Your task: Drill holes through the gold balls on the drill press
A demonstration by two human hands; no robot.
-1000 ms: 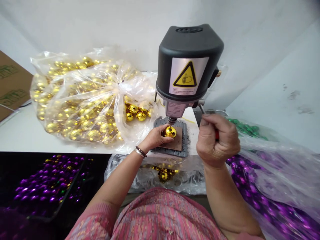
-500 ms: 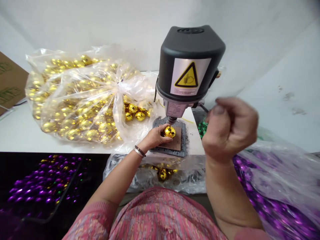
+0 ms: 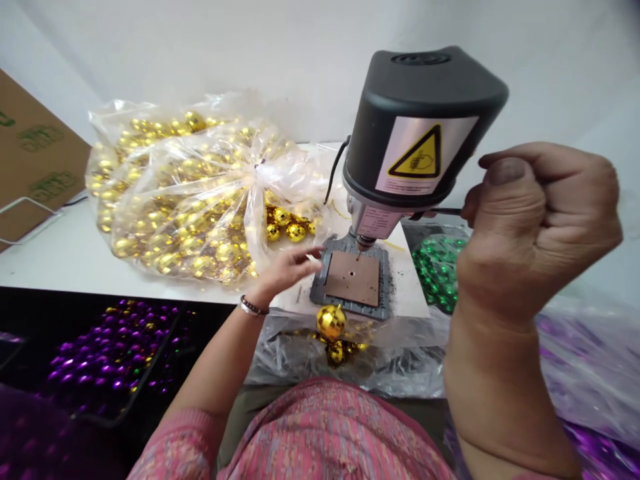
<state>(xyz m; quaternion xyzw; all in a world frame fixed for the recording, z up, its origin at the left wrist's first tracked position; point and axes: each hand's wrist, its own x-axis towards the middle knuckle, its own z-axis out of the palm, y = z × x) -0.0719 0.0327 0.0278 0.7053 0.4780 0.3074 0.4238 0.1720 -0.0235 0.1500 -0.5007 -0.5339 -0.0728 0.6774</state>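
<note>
A small black bench drill [image 3: 420, 127] stands on the white table, its bit raised over a brown pad on the grey base plate [image 3: 353, 279]. My left hand [image 3: 287, 269] hovers open beside the plate's left edge, fingers spread, holding nothing. A gold faceted ball [image 3: 331, 321] is at the plate's near edge, above a plastic bag with other gold balls [image 3: 336, 352]. My right hand [image 3: 535, 223] is closed in a fist round the drill's lever [image 3: 443, 211], raised high at the right.
A large clear bag full of gold balls [image 3: 200, 200] lies left of the drill. Green balls [image 3: 437, 267] sit in plastic at the right, purple balls [image 3: 105, 353] in a dark tray lower left. A cardboard box [image 3: 35, 160] stands far left.
My right hand lifted the lever and the drill bit rose. My left hand let go of the gold ball, which moved off the plate toward me.
</note>
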